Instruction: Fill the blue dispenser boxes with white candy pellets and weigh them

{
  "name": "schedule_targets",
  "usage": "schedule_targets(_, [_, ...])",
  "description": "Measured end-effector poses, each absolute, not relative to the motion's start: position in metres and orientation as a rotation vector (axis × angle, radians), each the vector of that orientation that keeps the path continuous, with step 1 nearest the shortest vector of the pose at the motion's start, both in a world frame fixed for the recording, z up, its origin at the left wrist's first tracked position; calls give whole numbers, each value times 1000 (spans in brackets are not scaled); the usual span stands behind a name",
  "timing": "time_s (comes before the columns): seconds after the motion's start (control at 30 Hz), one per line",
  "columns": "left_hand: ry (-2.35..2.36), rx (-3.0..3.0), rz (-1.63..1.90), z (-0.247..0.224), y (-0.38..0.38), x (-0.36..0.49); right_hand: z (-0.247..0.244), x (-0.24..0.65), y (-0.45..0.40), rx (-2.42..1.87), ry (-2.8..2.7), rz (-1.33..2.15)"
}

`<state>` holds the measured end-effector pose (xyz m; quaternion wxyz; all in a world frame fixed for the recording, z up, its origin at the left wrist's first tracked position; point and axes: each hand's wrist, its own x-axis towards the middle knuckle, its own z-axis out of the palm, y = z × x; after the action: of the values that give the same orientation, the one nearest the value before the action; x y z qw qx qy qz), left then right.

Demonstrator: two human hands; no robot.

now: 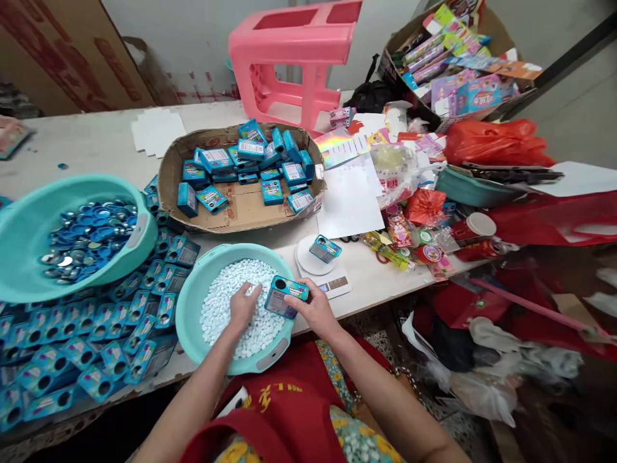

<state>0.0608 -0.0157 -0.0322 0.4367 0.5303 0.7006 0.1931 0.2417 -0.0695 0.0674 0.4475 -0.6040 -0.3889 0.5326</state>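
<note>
My right hand point(315, 308) is closed around a small blue tin box point(282, 297), held tilted over the right side of a turquoise basin point(190, 321). A dark round hole shows in the box's top. Small white candy tablets point(226, 289) fill the basin's bottom. My left hand point(245, 307) is down at the tablets, just left of the box, its fingers curled in on some of them; how many it holds is hidden. Right of the basin, another blue box point(325, 248) rests on the round plate of a white digital scale point(308, 262).
Rows of blue boxes with open holes point(101, 321) cover the table's left. Behind them stands a turquoise basin of blue and silver caps point(29, 212). A cut-down cardboard box point(231, 222) holds several blue boxes. A pink stool point(294, 38), paper sheets point(349, 199) and clutter lie beyond.
</note>
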Motion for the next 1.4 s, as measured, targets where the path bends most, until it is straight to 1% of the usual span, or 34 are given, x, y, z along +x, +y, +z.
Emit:
schedule_targets(0.1, [1521, 740, 779, -10, -5, 47, 70, 235, -68, -1593, -1136, 1134])
schedule_targets(0.17, [1319, 533, 916, 16, -2, 39, 68, 223, -68, -1620, -1300, 1011])
schedule_targets(0.3, [1006, 408, 1148, 61, -4, 39, 60, 194, -65, -1669, -1582, 853])
schedule_targets(0.37, [983, 403, 1253, 69, -6, 43, 56, 181, -62, -1684, -1664, 818])
schedule_targets(0.47, [1036, 407, 1368, 69, -7, 47, 57, 171, -61, -1676, -1727, 784])
schedule_targets(0.97, [1127, 366, 1387, 77, 3, 56, 67, 175, -52, -1617, -1664, 884])
schedule_targets(1.27, [1146, 523, 1450, 87, 4, 58, 76, 178, -46, -1598, -1628, 868])
schedule_targets(1.4, [1134, 536, 1415, 88, 4, 61, 75, 180, -47, -1618, -1615, 874])
